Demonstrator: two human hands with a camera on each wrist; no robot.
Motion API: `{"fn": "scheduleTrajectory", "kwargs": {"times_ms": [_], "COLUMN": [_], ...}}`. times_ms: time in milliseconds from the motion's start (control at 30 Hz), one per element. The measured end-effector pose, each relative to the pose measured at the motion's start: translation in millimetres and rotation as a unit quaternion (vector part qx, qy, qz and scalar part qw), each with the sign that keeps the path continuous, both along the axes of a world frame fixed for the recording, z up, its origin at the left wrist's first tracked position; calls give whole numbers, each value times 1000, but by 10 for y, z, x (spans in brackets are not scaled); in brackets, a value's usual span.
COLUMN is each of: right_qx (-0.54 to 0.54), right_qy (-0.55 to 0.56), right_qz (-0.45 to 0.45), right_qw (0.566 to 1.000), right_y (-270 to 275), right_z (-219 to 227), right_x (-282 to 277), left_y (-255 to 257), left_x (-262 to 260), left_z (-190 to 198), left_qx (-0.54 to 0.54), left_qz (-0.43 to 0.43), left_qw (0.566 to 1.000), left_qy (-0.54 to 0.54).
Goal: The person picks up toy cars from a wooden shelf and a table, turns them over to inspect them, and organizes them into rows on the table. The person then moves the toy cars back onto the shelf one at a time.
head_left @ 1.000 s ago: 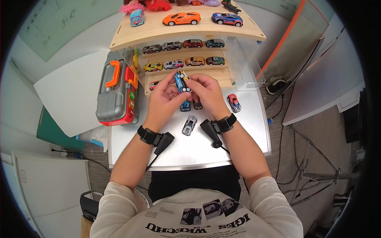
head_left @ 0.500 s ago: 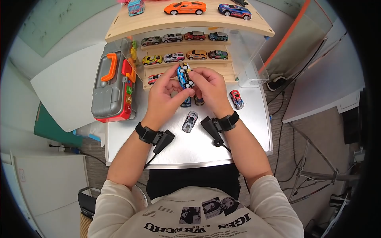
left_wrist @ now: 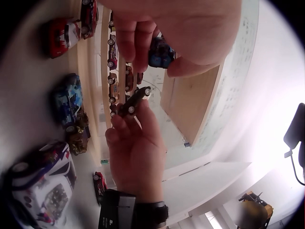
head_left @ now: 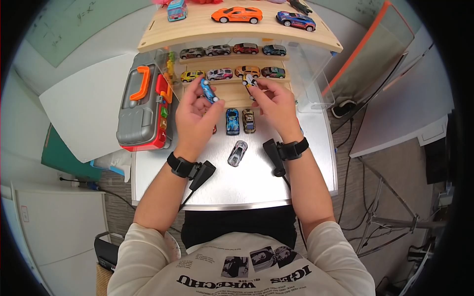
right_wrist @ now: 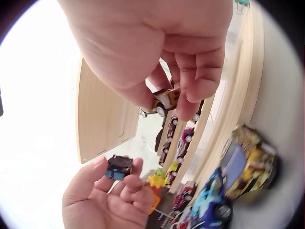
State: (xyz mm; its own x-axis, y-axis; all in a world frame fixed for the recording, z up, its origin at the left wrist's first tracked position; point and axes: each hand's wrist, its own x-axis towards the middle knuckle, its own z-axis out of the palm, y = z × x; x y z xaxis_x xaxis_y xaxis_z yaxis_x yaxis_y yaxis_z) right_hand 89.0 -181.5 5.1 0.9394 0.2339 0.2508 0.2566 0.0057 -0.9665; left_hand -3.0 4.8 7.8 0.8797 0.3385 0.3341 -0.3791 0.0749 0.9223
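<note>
The left hand point(head_left: 193, 117) pinches a blue car point(head_left: 208, 91); the right hand point(head_left: 279, 109) grips a seemingly yellow-and-white car point(head_left: 250, 82).

Left hand point(head_left: 194, 121) and right hand point(head_left: 279, 109) hover apart, fingers point(right_wrist: 202, 88) curled.

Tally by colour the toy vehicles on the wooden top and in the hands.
Orange: 1, sports car
Blue: 2, race car on the wooden top, small car in the left hand
Yellow and white: 1, toy car in the right hand
Light blue: 1, van
Total: 5
</note>
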Motion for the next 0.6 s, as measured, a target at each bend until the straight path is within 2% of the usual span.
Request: {"fn": "scheduleTrajectory", "kwargs": {"times_ms": [33, 67, 267, 400, 600], "right_qx": [-93, -142, -277, -301, -274], "right_qy": [-59, -95, -185, -186, -203], "right_qz": [-31, -40, -45, -33, -16], "right_qw": [993, 984, 942, 935, 940], "right_y": [-49, -85, -187, -184, -183], "right_z": [-9, -21, -13, -72, -94], "right_x": [50, 89, 128, 154, 180], "left_y": [11, 25, 35, 16, 55], "left_x": [3, 4, 30, 9, 12], "left_z": [0, -2, -43, -3, -2], "left_qx": [-1, -11, -39, -28, -18], "left_qz": [1, 20, 59, 95, 111], "left_qw": [1000, 1000, 997, 995, 993], "left_qy": [-1, 3, -18, -35, -36]}}
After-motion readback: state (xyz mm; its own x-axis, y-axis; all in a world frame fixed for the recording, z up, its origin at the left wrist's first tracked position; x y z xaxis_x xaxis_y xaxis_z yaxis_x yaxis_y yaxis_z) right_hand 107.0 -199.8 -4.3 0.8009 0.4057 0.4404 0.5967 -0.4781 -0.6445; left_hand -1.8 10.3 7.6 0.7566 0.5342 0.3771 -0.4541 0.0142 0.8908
